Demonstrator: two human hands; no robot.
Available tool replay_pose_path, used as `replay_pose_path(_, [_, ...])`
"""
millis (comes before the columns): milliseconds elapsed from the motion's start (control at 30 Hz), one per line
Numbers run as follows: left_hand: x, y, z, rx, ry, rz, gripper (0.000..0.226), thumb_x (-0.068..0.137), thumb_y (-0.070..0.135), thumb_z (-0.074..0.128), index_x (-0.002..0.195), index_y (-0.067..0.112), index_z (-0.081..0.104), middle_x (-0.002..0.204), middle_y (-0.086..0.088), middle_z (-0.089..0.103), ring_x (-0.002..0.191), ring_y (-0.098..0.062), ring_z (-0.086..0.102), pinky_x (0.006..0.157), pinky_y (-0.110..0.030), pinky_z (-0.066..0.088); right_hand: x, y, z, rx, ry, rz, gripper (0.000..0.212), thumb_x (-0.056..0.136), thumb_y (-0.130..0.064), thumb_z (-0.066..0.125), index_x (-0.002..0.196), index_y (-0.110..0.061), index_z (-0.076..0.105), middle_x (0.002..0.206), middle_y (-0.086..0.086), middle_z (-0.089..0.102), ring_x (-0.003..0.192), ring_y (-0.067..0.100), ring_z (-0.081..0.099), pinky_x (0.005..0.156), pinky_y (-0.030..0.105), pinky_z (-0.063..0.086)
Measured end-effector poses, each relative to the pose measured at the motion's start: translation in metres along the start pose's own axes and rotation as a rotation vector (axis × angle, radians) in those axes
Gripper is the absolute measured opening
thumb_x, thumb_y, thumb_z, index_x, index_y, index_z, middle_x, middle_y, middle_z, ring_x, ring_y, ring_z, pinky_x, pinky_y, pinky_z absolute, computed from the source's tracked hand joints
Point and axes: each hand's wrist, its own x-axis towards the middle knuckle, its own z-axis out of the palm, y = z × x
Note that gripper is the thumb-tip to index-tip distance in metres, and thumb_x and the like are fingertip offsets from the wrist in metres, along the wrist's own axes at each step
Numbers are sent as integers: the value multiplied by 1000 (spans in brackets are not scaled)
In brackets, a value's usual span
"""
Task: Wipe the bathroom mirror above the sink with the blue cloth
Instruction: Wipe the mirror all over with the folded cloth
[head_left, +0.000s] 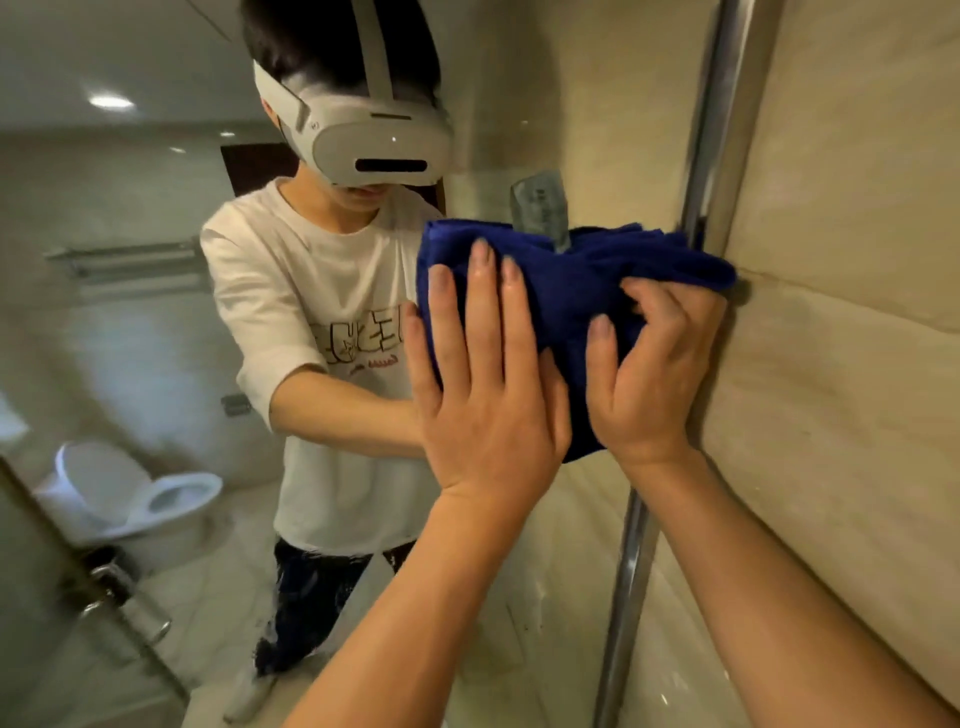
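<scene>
Cloth pressed to the mirror's right edge

Mirror (156, 338) fills the left and centre of the view, its glass bounded on the right by a metal frame strip (636, 545) that runs from top to bottom; beyond the strip lies a beige tiled wall (841, 364). A small grey sticker (540, 208) sits on the glass just above the cloth.

Blue cloth (566, 291) lies bunched and flat against the glass, its long axis roughly horizontal, its right end reaching across the frame strip and touching the tile. It sits ahead of both hands, directly under the fingers.

Left hand (483, 384) is spread wide, fingers straight, pressing the cloth's left half onto the glass. Right hand (649, 374) has its fingers curled into the folds, gripping the cloth's right half beside the frame.

Both hands are equally near. Because the cloth already meets the right edge, the unwiped glass appears to lie leftward and below, so the next stroke probably calls for a pull to the left along the cloth's long axis.
</scene>
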Motion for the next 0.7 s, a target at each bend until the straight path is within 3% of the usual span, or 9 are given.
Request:
replay_pose_path(133, [3, -1, -8, 18, -37, 21, 57, 97, 25, 50, 147, 0, 36, 155, -17, 26, 146, -37, 20, 116, -57, 24, 2, -9, -6, -50, -23, 43, 25, 98, -21, 51, 119, -11, 43, 106, 26, 59, 99, 31, 48, 85, 45, 45])
replay_pose_path(233, [4, -2, -32, 11, 73, 34, 42, 94, 22, 60, 133, 6, 60, 147, -18, 46, 141, -37, 32, 119, -49, 22, 3, -22, -16, -177, -58, 119, 23, 97, -25, 53, 118, -16, 45, 105, 20, 59, 92, 33, 51, 79, 41, 41])
replay_pose_path(267, [3, 0, -41, -22, 149, 32, 31, 91, 19, 64, 121, 9, 69, 138, -17, 56, 134, -35, 42, 115, -44, 28, 4, -27, -20, -212, -79, 157, 23, 96, -26, 55, 116, -19, 46, 104, 18, 59, 90, 33, 52, 77, 39, 39])
replay_pose_path(333, [0, 8, -54, -210, 152, 9, 15, 88, 17, 69, 100, 13, 77, 102, -8, 71, 99, -27, 59, 90, -37, 46, 9, -37, -24, -193, -137, 248, 25, 94, -28, 55, 116, -22, 45, 105, 16, 57, 91, 31, 54, 72, 36, 39])
replay_pose_path(400, [-1, 19, -62, -488, -98, -182, 12, 91, 24, 66, 88, 16, 74, 72, 5, 65, 68, -15, 59, 64, -36, 49, 12, -42, -28, -92, -190, 338, 26, 94, -30, 53, 116, -21, 44, 105, 13, 56, 90, 25, 55, 66, 28, 39])
replay_pose_path(433, [2, 23, -64, -625, -232, -353, 18, 93, 29, 64, 83, 18, 73, 63, 7, 63, 60, -11, 59, 60, -37, 49, 13, -42, -30, -35, -199, 385, 27, 94, -31, 54, 115, -16, 46, 103, 10, 56, 87, 21, 55, 64, 26, 38])
replay_pose_path(500, [13, 27, -62, -851, -360, -625, 30, 95, 34, 60, 72, 17, 70, 56, 3, 64, 55, -14, 62, 60, -41, 54, 18, -42, -37, 45, -183, 494, 32, 91, -31, 61, 108, -9, 46, 94, 5, 55, 77, 15, 52, 62, 25, 41])
replay_pose_path(633, [34, 24, -56, -1030, -422, -852, 33, 94, 34, 63, 68, 14, 72, 59, -4, 71, 60, -19, 71, 74, -49, 59, 22, -44, -42, -126, -291, 545, 26, 93, -36, 59, 93, -13, 48, 75, 1, 59, 63, 19, 57, 55, 31, 44])
replay_pose_path(700, [35, 21, -56, -1063, -448, -930, 35, 90, 39, 67, 65, 15, 72, 62, -5, 72, 64, -21, 73, 79, -50, 58, 20, -45, -42, -30, -322, 615, 26, 94, -40, 57, 84, -18, 48, 68, 1, 59, 61, 23, 60, 55, 37, 49])
